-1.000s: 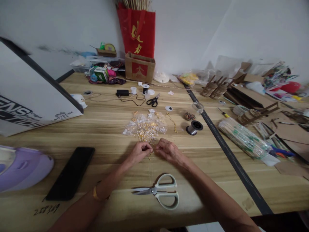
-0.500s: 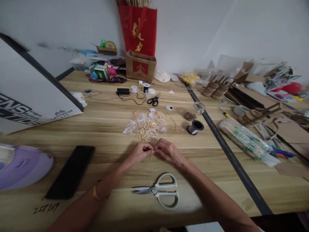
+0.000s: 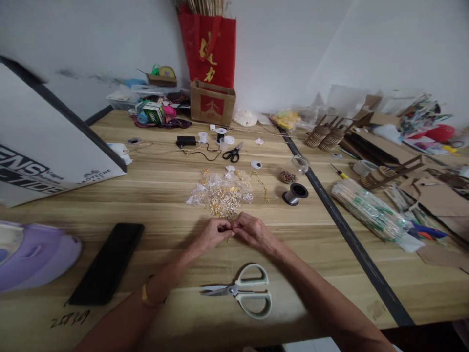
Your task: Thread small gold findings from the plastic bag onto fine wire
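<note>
My left hand (image 3: 214,233) and my right hand (image 3: 253,230) meet over the table, fingers of both closed in a pinch. Just below the fingertips dangles a small gold chain piece (image 3: 228,240). A faint clear thread (image 3: 230,264) trails from there toward the scissors; exactly how each fingertip grips it is too small to see. Beyond my hands lies a pile of gold and silver jewelry findings (image 3: 224,199), partly in clear bags. Closer to me, between my forearms, the pale-handled scissors (image 3: 238,290) rest with blades pointing left.
To the right of the pile are a gold chain (image 3: 261,186), a bead container (image 3: 288,177) and a wire spool (image 3: 295,194). Black scissors (image 3: 233,153) lie behind. A black phone (image 3: 107,264) is at left, a bag of sticks (image 3: 370,210) at right.
My hands stay pinched together in nearly the same spot, the right fingers shifting slightly closer to the left. The view has tilted a little upward.
</note>
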Motion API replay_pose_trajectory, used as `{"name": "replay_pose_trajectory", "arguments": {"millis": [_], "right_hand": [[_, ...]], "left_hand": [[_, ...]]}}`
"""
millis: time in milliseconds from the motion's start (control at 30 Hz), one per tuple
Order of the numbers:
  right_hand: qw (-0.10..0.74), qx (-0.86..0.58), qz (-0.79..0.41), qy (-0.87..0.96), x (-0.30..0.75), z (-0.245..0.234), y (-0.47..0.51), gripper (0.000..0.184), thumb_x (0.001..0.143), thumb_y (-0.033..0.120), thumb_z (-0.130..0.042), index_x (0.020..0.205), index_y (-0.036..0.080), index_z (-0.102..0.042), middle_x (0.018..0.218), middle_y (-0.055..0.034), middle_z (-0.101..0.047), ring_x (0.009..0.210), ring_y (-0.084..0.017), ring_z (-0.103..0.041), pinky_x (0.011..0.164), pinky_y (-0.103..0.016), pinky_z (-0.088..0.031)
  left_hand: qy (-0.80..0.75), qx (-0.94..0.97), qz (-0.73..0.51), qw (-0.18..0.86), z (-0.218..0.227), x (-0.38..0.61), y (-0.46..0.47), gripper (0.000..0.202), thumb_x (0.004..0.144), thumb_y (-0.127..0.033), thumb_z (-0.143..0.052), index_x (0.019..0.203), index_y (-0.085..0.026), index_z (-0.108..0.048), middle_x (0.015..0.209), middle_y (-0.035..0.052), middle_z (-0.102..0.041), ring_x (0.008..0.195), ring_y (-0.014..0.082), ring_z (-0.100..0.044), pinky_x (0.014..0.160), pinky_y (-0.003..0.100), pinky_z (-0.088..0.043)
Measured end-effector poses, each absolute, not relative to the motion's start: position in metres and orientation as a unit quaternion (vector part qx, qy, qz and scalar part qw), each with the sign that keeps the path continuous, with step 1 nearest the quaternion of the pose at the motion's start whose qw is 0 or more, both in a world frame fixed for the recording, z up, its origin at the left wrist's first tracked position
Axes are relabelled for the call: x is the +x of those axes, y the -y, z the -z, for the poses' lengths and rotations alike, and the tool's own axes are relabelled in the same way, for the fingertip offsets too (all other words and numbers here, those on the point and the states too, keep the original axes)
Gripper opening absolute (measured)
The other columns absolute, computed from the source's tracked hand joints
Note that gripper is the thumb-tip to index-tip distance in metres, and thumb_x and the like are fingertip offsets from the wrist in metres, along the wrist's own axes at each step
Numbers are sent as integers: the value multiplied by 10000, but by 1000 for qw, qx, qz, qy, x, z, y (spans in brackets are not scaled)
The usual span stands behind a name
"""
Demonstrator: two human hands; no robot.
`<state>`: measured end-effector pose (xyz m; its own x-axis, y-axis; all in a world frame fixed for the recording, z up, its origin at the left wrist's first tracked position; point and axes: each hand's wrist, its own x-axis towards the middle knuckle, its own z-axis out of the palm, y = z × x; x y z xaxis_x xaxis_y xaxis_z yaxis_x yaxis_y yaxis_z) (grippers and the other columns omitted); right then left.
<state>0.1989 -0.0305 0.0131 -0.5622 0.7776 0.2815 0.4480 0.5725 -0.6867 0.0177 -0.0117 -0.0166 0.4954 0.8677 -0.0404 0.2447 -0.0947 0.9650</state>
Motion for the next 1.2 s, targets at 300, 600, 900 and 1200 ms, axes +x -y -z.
{"name": "replay_pose_trajectory", "arguments": {"millis": [300,600,900,1200], "right_hand": [[293,-365,-292,834,200,-7,30,161,934,276,-453,906,168,-569,846,-44,-584,758,-134,-557,695,-235,-431],[310,-367,-307,822,197,-8,31,190,937,293,-448,900,171,-588,859,-53,-600,781,-142,-571,724,-250,-444],[316,-378,-314,812,198,-16,30,220,937,300,-449,866,159,-602,841,-49,-589,774,-135,-566,708,-240,-442],[321,-405,-300,802,203,-20,28,136,887,241,-528,848,156,-627,819,-39,-590,748,-132,-570,681,-232,-440]], "left_hand": [[-446,722,-258,461,4,19,17,153,727,-226,-562,599,-142,-576,566,-31,-527,567,111,-463,550,204,-338],[-419,744,-260,450,2,16,18,178,776,-264,-508,695,-133,-598,620,-12,-549,610,129,-482,572,208,-355],[-421,709,-271,496,-1,17,16,189,737,-287,-526,618,-145,-564,578,-21,-531,591,120,-475,571,207,-368],[-450,666,-280,524,0,19,15,170,675,-298,-583,607,-144,-606,544,-16,-563,547,120,-486,554,219,-390]]}}
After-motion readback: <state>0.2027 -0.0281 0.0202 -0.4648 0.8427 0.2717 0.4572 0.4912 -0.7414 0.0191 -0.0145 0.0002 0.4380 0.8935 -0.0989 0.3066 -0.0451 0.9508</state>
